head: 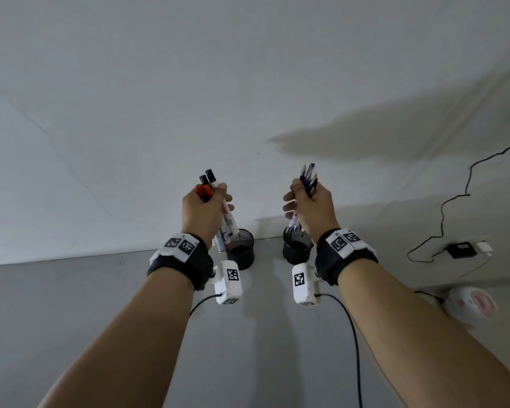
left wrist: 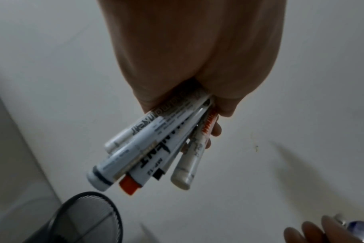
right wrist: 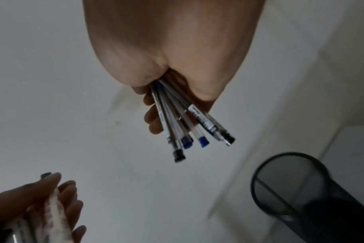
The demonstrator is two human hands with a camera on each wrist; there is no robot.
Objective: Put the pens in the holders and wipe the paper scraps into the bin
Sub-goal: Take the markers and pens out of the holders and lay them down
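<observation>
My left hand (head: 206, 206) grips a bundle of several white markers (head: 226, 222) with black and orange caps, held above the left black mesh holder (head: 241, 248). In the left wrist view the markers (left wrist: 152, 152) point down toward that holder's rim (left wrist: 89, 212). My right hand (head: 308, 206) grips several thin clear pens (head: 308, 179) with blue and black ends over the right black mesh holder (head: 297, 250). In the right wrist view the pens (right wrist: 187, 125) hang above and left of the holder (right wrist: 297, 189). No pen is seen inside either holder.
Both holders stand on a grey table (head: 71, 313) against a white wall (head: 159, 98). A black cable (head: 465, 189) runs down the wall to a black adapter (head: 461, 250) at the right. A blurred white and pink object (head: 470, 307) lies by my right forearm.
</observation>
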